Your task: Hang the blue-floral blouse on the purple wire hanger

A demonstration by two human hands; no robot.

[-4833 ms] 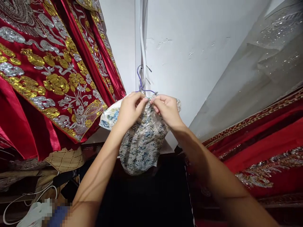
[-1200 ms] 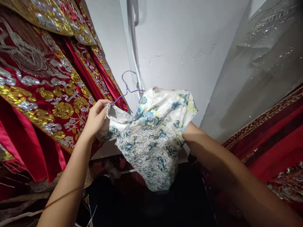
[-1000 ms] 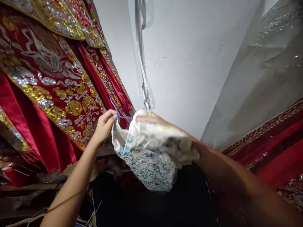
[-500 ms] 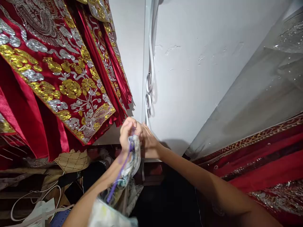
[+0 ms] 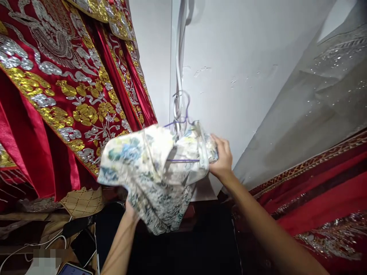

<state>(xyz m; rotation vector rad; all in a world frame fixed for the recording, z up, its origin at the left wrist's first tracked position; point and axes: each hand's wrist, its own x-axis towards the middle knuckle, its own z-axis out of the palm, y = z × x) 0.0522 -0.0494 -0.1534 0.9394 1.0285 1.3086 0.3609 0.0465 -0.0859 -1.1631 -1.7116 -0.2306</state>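
A white floral short-sleeved garment (image 5: 155, 179) with blue and green print is on a purple clothes hanger (image 5: 187, 114) in front of the white wall. The hanger's hook overlaps the white scrolled metal stand (image 5: 178, 72); whether it hangs there I cannot tell. My right hand (image 5: 223, 158) is closed on the garment's right shoulder and sleeve edge. Below the left sleeve, my left hand (image 5: 130, 210) is mostly behind the cloth, its fingers hidden. The garment is slightly blurred, and its neckline gapes to show the hanger's bar.
Red garments with gold and silver embroidery (image 5: 86, 114) hang at left. At right are a translucent cover (image 5: 292, 126) and red beaded clothing (image 5: 329, 187). A beige quilted bag (image 5: 83, 202), phones (image 5: 83, 246) and a white cable (image 5: 54, 242) lie at lower left.
The garment on its hanger has swung up and forward, spreading out before the wall. My hands, earlier together at the hanger, have parted to either side of the cloth.
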